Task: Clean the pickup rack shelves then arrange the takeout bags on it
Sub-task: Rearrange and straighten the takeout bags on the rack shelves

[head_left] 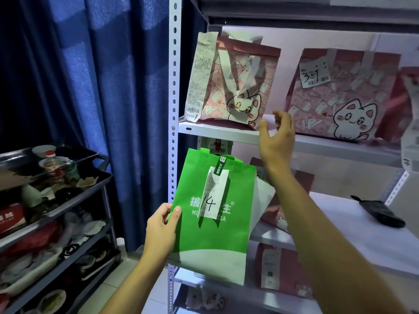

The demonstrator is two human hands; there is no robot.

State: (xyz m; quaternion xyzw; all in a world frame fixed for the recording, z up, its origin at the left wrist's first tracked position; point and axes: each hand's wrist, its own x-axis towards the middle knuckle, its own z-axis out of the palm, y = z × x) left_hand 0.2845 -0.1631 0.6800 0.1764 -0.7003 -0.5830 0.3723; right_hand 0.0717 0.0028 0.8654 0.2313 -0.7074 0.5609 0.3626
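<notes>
Left hand (161, 225) pinching green bag (213, 236) edge; right hand (277, 138) loose-fingered near shelf (217, 131) lip

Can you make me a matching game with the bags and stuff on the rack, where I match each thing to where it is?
Things:
1. green bag
2. pink bag with the long receipt
3. pink bag marked 324
4. black cloth

Places:
A. right side of the upper shelf
B. lying on the lower white shelf
C. held in the left hand
D. left end of the upper shelf, by the post

Pairs: 1-C, 2-D, 3-A, 4-B
</notes>
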